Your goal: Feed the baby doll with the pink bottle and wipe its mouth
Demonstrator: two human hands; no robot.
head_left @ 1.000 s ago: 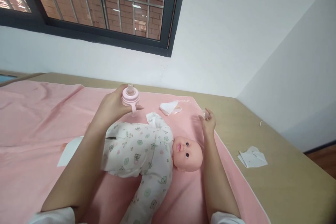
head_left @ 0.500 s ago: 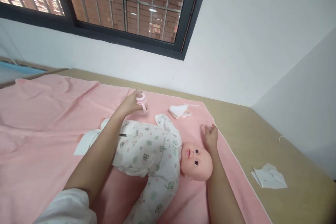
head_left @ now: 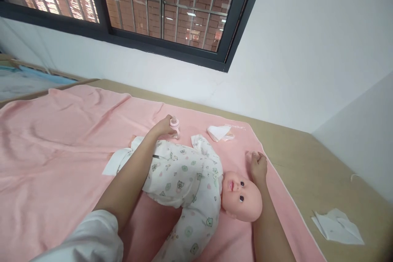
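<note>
A baby doll (head_left: 184,180) in white printed clothes lies face up on the pink blanket (head_left: 76,139), its bald head (head_left: 244,198) to the right. Beyond its waist my left hand (head_left: 162,127) is closed around a small baby bottle (head_left: 175,124) with a pink collar and a clear nipple, held upright at the blanket. My right hand (head_left: 258,166) rests by the blanket's right edge, past the doll's head, with its fingers curled. A pale pinkish bit shows at those fingertips, too small to name. My right forearm lies close against the head.
A crumpled white tissue with clear plastic (head_left: 219,132) lies on the blanket near its far edge. Folded white paper (head_left: 337,226) lies on the tan surface (head_left: 294,151) at right. A white wall (head_left: 184,77) and a dark-framed barred window (head_left: 166,45) stand behind.
The view has swung left, so everything sits farther right in the picture. My left hand has lowered the bottle slightly toward the blanket. My right hand's fingers are curled in more.
</note>
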